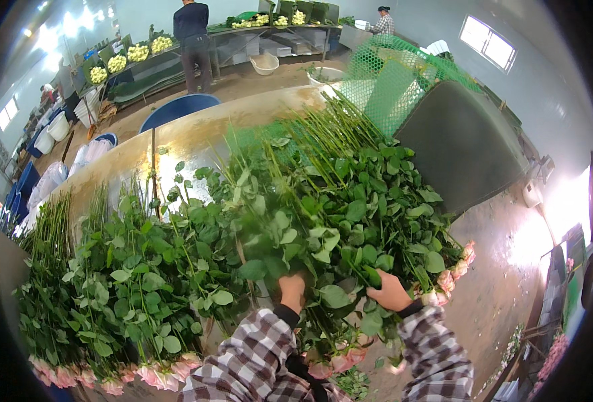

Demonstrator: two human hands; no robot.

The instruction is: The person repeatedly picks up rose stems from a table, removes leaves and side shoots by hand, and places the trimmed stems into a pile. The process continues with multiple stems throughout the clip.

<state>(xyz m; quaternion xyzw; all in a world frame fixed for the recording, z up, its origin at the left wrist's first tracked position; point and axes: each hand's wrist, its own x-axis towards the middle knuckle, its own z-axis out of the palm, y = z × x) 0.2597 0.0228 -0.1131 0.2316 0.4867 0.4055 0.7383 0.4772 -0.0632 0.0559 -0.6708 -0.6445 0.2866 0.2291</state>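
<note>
My left hand is closed around leafy rose stems; leaves cover its fingertips, and part of the foliage above it is blurred. To its right, my right hand pinches a leafy stem between thumb and fingers. Pink rose blooms hang below and between my forearms, and a single blurred bloom shows under my right wrist. Beside my right hand lies a thick pile of roses, cut ends pointing away, with pale pink heads over the table's near edge.
More rose bunches cover the left of the metal-topped table. Green plastic netting and a dark padded panel stand at the right. Beyond are a blue tub, a white basin and people near benches of pale flowers.
</note>
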